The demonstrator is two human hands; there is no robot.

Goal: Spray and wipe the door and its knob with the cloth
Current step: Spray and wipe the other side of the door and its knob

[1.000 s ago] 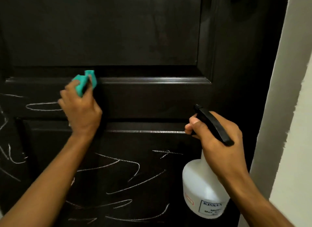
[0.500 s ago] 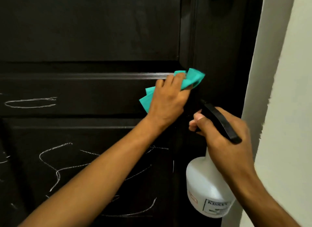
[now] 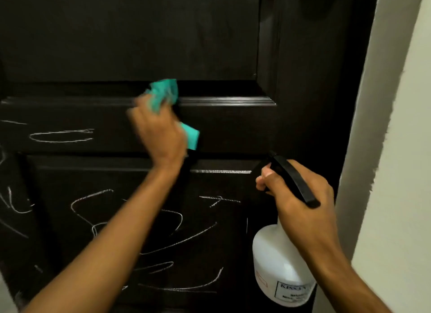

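The left hand [image 3: 161,135] presses a teal cloth [image 3: 164,93] flat against the dark door [image 3: 130,33], on the horizontal rail between the upper and lower panels. The hand is blurred. Its fingers are bent over the cloth and hold it to the wood; a bunched part of the cloth sticks out above the fingertips, over the moulding at the rail's top edge, and a second corner shows to the right of the hand's base.

The right hand [image 3: 300,205] grips the neck of a white spray bottle [image 3: 279,266], fingers curled round the black trigger head [image 3: 293,179], the bottle hanging upright near the door's right edge.

White chalk scribbles [image 3: 130,210] cover the lower panel and the left part of the rail. A pale wall [image 3: 401,149] adjoins the door on the right.
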